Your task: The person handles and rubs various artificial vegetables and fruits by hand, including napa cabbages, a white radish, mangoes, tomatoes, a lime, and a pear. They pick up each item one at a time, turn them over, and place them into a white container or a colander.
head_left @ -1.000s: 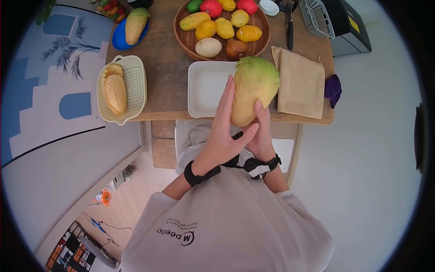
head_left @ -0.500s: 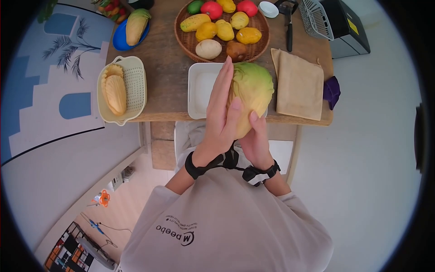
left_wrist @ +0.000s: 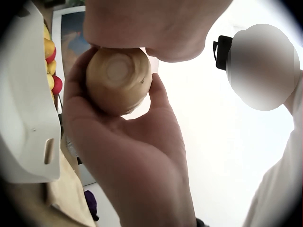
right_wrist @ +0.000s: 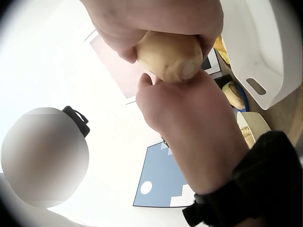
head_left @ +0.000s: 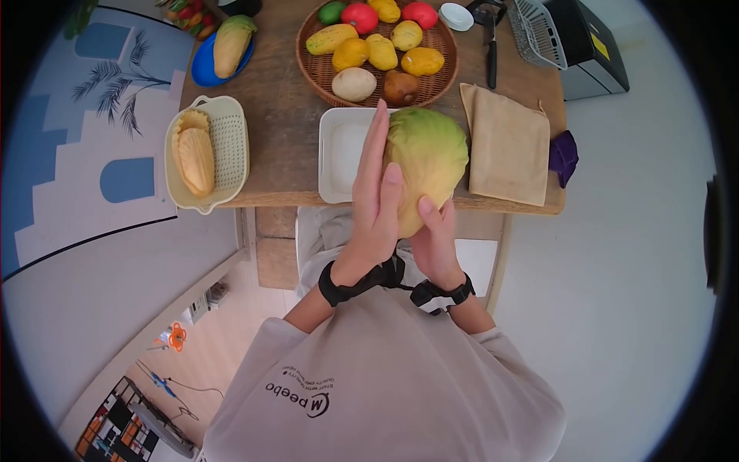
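Note:
A napa cabbage, green at its leafy top and pale yellow below, is held upright over the table's front edge between both hands. My left hand lies along its left side with straight fingers, the thumb resting against its near face. Lower down, my right hand grips the base, thumb in front. In the left wrist view the right hand's fingers curl round the cabbage, whose round cut stem end shows. Behind the cabbage in the head view, the white tray is partly hidden.
A wicker basket of fruit and vegetables stands at the back. To the left are a cream basket with pale cabbage leaves and a blue plate bearing another cabbage. A beige cloth, purple object and black-handled knife lie right.
Both hands have drawn the cabbage nearer the body. The left thumb, earlier spread out across the right wrist side, now lies up against the cabbage. In the last half second little has shifted.

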A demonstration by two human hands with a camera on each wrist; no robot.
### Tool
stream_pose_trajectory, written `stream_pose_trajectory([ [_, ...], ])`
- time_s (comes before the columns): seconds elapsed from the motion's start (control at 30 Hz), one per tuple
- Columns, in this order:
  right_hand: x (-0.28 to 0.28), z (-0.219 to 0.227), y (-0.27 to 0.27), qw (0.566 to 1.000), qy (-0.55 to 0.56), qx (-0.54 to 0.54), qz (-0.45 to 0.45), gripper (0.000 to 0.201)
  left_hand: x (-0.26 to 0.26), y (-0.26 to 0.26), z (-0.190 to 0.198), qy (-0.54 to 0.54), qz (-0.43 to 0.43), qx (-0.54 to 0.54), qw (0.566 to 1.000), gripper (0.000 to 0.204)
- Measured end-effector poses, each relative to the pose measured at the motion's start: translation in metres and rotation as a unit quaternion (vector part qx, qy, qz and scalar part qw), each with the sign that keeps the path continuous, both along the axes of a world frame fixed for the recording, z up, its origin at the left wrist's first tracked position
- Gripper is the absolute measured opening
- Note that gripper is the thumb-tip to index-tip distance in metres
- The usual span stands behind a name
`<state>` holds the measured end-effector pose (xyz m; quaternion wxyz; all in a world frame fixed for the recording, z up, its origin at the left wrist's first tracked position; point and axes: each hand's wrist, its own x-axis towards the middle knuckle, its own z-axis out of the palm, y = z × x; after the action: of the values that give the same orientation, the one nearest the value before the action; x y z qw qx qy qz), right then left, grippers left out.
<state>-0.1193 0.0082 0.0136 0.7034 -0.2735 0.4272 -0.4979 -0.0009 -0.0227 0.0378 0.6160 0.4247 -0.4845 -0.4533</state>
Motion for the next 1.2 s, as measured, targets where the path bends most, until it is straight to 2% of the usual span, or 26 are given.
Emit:
stream_pose_trajectory([
  [0.2,-0.001,0.002,-0.006,1.000,-0.001,-0.001,-0.015,0.080,0.004,0.002,-0.007,-0.017,-0.019,0.027,0.999,0.072],
  [0.33,-0.005,-0.004,0.003,1.000,0.018,-0.013,0.004,0.080,-0.001,-0.003,-0.005,0.048,0.005,0.035,0.998,0.073],
  [0.43,-0.002,0.005,-0.006,0.999,-0.026,0.012,-0.045,0.080,-0.003,-0.003,-0.004,0.076,0.016,0.046,0.996,0.075],
  [0.5,-0.001,-0.002,0.001,0.999,-0.011,0.008,-0.031,0.082,-0.006,-0.003,-0.003,0.089,0.021,0.049,0.995,0.076],
  [0.63,-0.009,-0.008,0.002,1.000,0.017,-0.001,-0.006,0.085,-0.003,-0.004,-0.001,0.071,0.004,0.024,0.997,0.073],
  [0.73,-0.007,0.001,-0.006,0.999,-0.013,-0.008,-0.030,0.085,0.003,-0.005,-0.009,0.018,-0.017,0.023,0.999,0.072],
  [0.83,-0.001,-0.007,0.006,0.999,0.006,-0.023,-0.035,0.087,0.002,-0.007,-0.006,0.054,-0.013,0.020,0.998,0.073],
  [0.93,-0.009,-0.008,0.004,1.000,0.006,-0.028,0.000,0.089,0.005,-0.010,-0.008,0.106,-0.017,0.024,0.994,0.073],
  [1.03,-0.009,-0.005,-0.003,1.000,-0.017,0.006,-0.010,0.088,0.005,-0.012,-0.018,0.115,-0.013,0.004,0.993,0.074],
  [1.13,-0.007,-0.008,0.008,1.000,0.011,0.001,0.007,0.086,0.007,-0.013,-0.012,0.123,0.007,0.015,0.992,0.073],
  [1.2,-0.015,-0.016,0.011,0.999,0.034,-0.010,0.036,0.086,0.016,-0.015,-0.012,0.081,0.010,0.011,0.997,0.071],
])
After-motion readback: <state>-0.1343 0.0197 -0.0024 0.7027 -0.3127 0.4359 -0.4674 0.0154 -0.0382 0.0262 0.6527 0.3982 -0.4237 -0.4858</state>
